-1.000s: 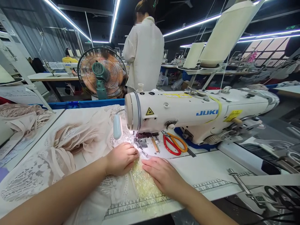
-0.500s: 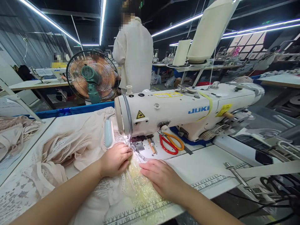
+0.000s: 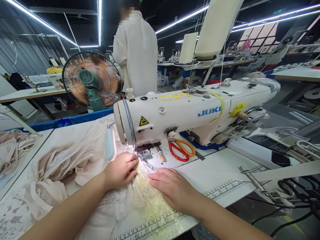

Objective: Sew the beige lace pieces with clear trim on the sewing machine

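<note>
A white sewing machine [image 3: 180, 106] stands across the table, its lit needle area at the left end. Just in front of the needle, my left hand [image 3: 121, 170] presses on pale lace fabric [image 3: 100, 156], its fingers drawn together on the cloth edge. My right hand [image 3: 170, 186] lies flat to the right, fingertips on a strip of yellowish, shiny clear material [image 3: 146, 196] that runs toward the needle. Bunched beige fabric [image 3: 60, 160] lies left of my left hand. Scissors with red and orange handles [image 3: 181, 150] rest by the machine bed.
A green-hubbed fan [image 3: 91, 80] and a person in a white top [image 3: 137, 53] are beyond the table. Thread cones [image 3: 188, 48] stand behind the machine. Printed rulers [image 3: 225, 190] run along the table's front edge. A metal bracket [image 3: 258, 190] is at the right.
The whole view has shifted, so the machine and fan appear slightly further left. Both hands stay at the fabric in nearly the same places.
</note>
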Demonstrator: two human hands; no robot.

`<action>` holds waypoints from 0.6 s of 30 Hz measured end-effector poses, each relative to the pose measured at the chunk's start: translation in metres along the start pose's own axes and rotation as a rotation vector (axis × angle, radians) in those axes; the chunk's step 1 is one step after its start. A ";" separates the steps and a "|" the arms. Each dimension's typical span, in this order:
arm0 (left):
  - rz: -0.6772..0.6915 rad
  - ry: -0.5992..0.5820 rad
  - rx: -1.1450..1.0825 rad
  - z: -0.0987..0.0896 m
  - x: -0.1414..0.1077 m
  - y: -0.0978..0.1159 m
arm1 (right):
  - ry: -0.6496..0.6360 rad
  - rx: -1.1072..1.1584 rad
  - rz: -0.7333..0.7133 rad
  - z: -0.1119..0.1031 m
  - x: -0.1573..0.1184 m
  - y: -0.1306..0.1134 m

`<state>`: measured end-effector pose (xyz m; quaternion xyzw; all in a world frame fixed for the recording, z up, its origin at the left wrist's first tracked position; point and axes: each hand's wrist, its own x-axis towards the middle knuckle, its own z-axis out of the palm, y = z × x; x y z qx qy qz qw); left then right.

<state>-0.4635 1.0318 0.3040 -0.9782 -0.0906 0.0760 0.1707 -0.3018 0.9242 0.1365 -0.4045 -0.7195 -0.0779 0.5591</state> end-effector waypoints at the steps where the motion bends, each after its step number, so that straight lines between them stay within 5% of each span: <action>1: 0.002 -0.003 0.001 -0.001 0.000 -0.001 | -0.001 0.000 -0.001 0.000 0.000 0.000; 14: -0.037 0.083 0.226 0.000 0.002 -0.015 | 0.045 0.000 -0.021 0.003 0.001 0.007; 18: -0.058 0.175 0.274 0.002 -0.009 -0.021 | -0.179 -0.075 0.052 -0.001 0.008 0.000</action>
